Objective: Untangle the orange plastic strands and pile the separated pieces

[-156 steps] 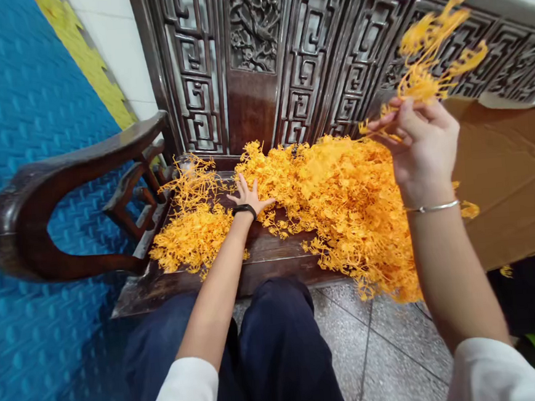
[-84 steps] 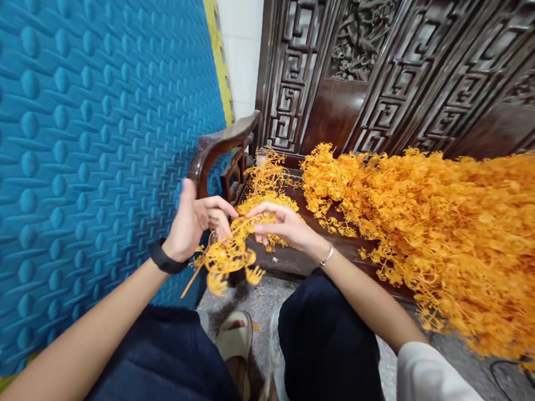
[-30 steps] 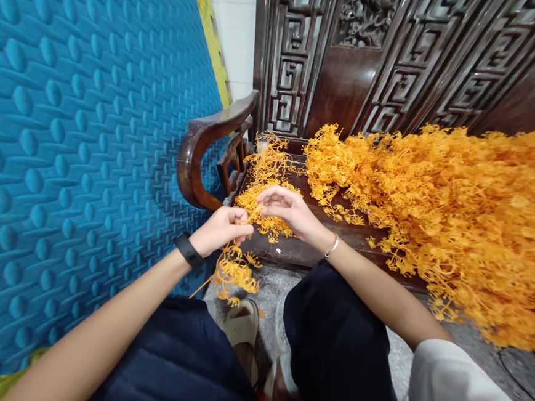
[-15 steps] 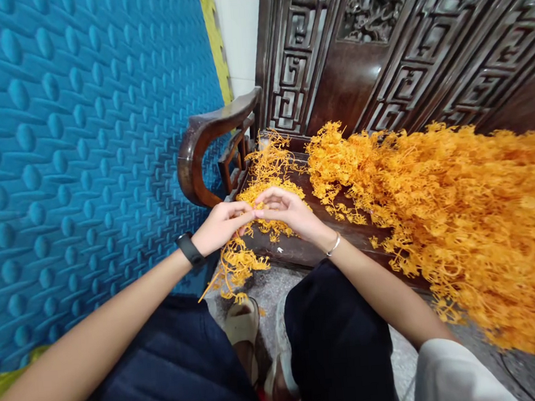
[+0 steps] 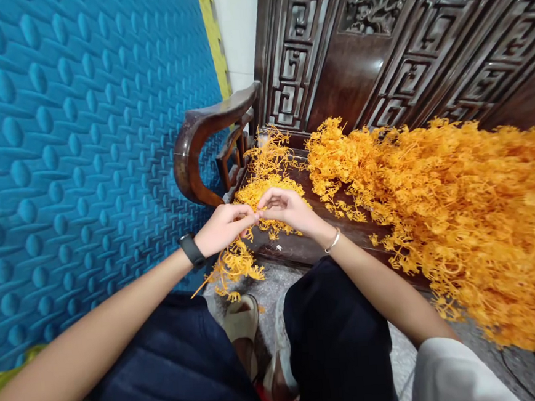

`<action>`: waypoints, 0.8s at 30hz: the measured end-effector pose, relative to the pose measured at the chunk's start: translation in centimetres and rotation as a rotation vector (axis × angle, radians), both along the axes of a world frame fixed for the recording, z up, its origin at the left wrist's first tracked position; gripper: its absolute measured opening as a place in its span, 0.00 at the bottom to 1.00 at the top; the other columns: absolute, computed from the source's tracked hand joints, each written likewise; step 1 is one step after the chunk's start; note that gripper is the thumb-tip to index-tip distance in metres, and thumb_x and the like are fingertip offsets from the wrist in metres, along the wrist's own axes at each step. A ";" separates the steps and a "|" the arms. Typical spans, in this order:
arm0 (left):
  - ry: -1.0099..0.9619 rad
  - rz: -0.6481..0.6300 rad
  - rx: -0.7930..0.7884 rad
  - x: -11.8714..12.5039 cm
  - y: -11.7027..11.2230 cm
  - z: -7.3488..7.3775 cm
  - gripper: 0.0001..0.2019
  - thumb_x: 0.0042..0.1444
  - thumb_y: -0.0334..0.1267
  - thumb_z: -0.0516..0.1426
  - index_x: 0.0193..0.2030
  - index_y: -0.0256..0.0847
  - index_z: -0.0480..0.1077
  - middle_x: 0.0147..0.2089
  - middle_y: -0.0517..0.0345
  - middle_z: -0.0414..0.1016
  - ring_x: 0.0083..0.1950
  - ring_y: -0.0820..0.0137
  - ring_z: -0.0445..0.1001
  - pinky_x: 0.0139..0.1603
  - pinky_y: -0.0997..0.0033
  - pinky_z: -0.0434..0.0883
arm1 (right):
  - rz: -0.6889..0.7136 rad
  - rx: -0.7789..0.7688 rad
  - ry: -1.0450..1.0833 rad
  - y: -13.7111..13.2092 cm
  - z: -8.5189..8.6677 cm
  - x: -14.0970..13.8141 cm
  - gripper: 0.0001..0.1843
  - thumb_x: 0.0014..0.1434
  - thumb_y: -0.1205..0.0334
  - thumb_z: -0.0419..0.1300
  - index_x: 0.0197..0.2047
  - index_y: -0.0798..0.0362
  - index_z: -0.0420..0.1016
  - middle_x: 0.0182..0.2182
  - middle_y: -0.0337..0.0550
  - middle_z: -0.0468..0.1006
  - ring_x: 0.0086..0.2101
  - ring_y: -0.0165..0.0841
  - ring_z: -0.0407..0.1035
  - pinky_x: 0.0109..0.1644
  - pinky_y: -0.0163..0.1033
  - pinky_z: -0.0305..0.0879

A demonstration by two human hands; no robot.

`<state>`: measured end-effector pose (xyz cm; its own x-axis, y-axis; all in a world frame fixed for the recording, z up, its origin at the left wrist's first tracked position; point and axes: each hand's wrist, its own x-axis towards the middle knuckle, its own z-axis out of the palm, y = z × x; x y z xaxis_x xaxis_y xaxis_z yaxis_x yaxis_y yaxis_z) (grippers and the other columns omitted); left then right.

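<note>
Wooden bench [image 5: 352,73] stands behind orange sprig [image 5: 236,261], which hangs below left fingers [image 5: 238,209] pinching it. Right fingers [image 5: 275,193] nearly meet their thumb; hold indeterminate.

There is room over the bare worktop [image 5: 360,234] between the small orange pile [image 5: 266,185] and the big orange pile [image 5: 473,221]. The big one blocks the right, the armrest [image 5: 188,151] and blue mat [image 5: 82,147] the left, the carved back [image 5: 350,73] the far side.

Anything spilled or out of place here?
Yes. The big orange pile juts past the bench's front edge; an orange bit lies on the floor by a sandal. A small white spot contrasts with the dark wood; scrap or chip, can't tell.
</note>
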<state>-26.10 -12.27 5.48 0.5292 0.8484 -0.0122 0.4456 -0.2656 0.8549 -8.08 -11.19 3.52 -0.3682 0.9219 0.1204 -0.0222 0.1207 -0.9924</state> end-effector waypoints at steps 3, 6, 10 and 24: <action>0.022 0.043 0.075 0.2 -0.1 0.0 0.14 0.54 0.43 0.51 0.26 0.35 0.70 0.17 0.65 0.61 0.20 0.78 0.57 0.23 0.77 0.55 | -0.089 0.004 0.010 0.0 0.1 -0.3 0.09 0.40 0.65 0.68 0.27 0.54 0.73 0.27 0.37 0.75 0.30 0.28 0.70 0.40 0.39 0.67; 0.040 0.113 0.162 0.6 -0.7 0.0 0.15 0.54 0.42 0.51 0.23 0.35 0.69 0.17 0.65 0.60 0.21 0.77 0.57 0.24 0.76 0.54 | -0.154 0.013 0.003 0.5 0.1 -0.3 0.08 0.40 0.66 0.68 0.26 0.54 0.73 0.26 0.39 0.76 0.29 0.29 0.70 0.39 0.41 0.68; 0.030 0.197 0.119 0.7 -2.0 0.8 0.16 0.53 0.41 0.51 0.19 0.36 0.66 0.14 0.65 0.56 0.19 0.77 0.56 0.23 0.75 0.53 | -0.493 0.194 -0.081 2.7 -0.4 2.3 0.05 0.43 0.70 0.63 0.25 0.55 0.71 0.25 0.39 0.74 0.28 0.30 0.69 0.39 0.43 0.68; -0.258 0.198 -0.339 -0.2 1.9 0.5 0.10 0.47 0.41 0.58 0.31 0.36 0.72 0.23 0.59 0.71 0.26 0.74 0.68 0.27 0.74 0.65 | -0.589 0.618 -0.727 5.8 -3.4 2.4 0.09 0.54 0.68 0.56 0.36 0.54 0.77 0.32 0.47 0.71 0.37 0.38 0.64 0.44 0.44 0.62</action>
<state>-26.32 -10.41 5.95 0.3795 0.9044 -0.1952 0.2211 0.1163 0.9683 -5.70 -5.42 0.08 -0.0630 0.8318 0.5514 0.7614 0.3973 -0.5123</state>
